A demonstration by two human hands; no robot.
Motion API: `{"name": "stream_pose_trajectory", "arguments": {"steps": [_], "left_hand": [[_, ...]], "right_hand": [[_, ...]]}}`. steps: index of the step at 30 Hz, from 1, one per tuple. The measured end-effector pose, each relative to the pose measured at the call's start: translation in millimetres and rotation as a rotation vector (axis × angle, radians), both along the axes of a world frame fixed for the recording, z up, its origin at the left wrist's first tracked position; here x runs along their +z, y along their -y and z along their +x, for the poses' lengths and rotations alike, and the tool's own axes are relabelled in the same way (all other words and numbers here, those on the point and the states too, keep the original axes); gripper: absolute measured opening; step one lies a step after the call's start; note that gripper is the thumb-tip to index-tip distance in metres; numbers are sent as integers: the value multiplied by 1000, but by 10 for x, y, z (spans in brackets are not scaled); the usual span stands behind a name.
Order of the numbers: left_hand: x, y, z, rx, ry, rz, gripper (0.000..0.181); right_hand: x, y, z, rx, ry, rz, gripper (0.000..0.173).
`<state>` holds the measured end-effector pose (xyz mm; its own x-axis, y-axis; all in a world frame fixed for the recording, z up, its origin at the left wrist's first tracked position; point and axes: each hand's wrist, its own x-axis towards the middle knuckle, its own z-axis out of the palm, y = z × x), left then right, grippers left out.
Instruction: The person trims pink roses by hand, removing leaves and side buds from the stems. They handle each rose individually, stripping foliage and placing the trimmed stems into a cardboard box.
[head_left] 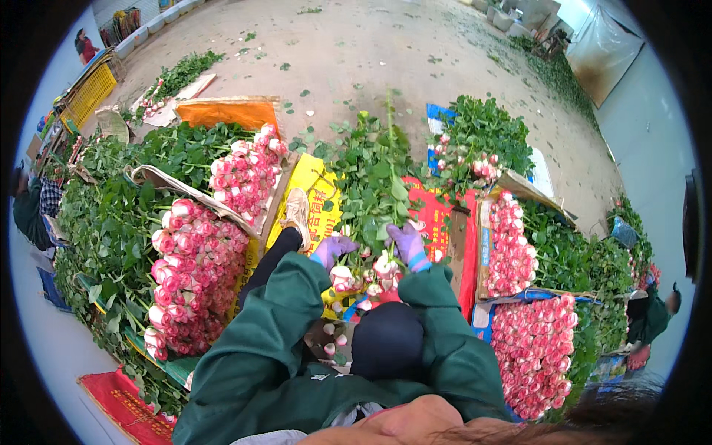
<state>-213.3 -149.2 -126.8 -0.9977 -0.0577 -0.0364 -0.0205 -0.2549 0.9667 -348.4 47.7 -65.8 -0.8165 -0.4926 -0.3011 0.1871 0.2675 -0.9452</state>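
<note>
Both my hands wear purple gloves. My right hand [410,248] grips a rose stem just above its pink-and-white head [385,267]; the long leafy stem [396,186] points away from me and is blurred at its far end. On the other side, my left hand [335,249] is beside the stems, above a white rose head [342,277]. Leaves partly hide its fingertips, so whether it pinches a stem is unclear. Beneath both hands lies a loose heap of leafy rose stems [361,192], its blooms towards me, on yellow sacking [311,172] and red sacking [431,217].
Stacked pink-and-white roses stand on my left [194,272] and right [534,350], divided by sack-covered boards [189,192]. More roses [473,139] lie ahead on the right. Leaves litter the concrete floor [356,50]. Other people [653,311] are at both sides.
</note>
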Motion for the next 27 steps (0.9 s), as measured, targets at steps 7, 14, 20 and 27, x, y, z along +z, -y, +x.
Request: {"name": "stream_pose_trajectory", "arguments": {"steps": [7, 14, 20, 27], "left_hand": [[265, -758, 892, -3, 392, 512, 29], [130, -643, 535, 0, 434, 631, 31], [451, -562, 516, -10, 439, 789, 46], [888, -305, 57, -172, 168, 793, 49]], "right_hand": [[-416, -464, 441, 68, 60, 80, 44], [-791, -505, 452, 85, 275, -105, 38], [-118, -429, 561, 41, 179, 32, 38], [686, -571, 268, 64, 865, -809, 30]]}}
